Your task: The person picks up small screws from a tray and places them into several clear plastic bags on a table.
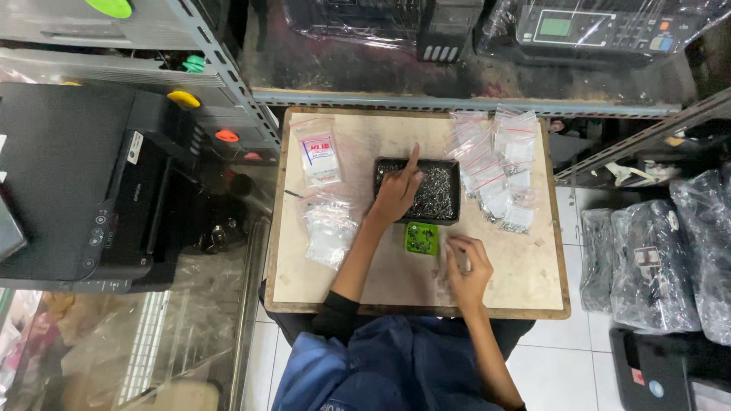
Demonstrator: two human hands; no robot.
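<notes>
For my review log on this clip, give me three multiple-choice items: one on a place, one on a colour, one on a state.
1. Where is the left hand?
A. over the black tray
B. on the printer
C. on the floor

2. What colour is the small container near the right hand?
A. red
B. green
C. white

3. How does the black tray stand?
A. empty
B. lidded
C. holding small metal parts

Answers: 1 A, the left hand lies over the tray with its index finger pointing out. 2 B, the container is bright green. 3 C, a grey heap of small metal parts fills the tray.
</notes>
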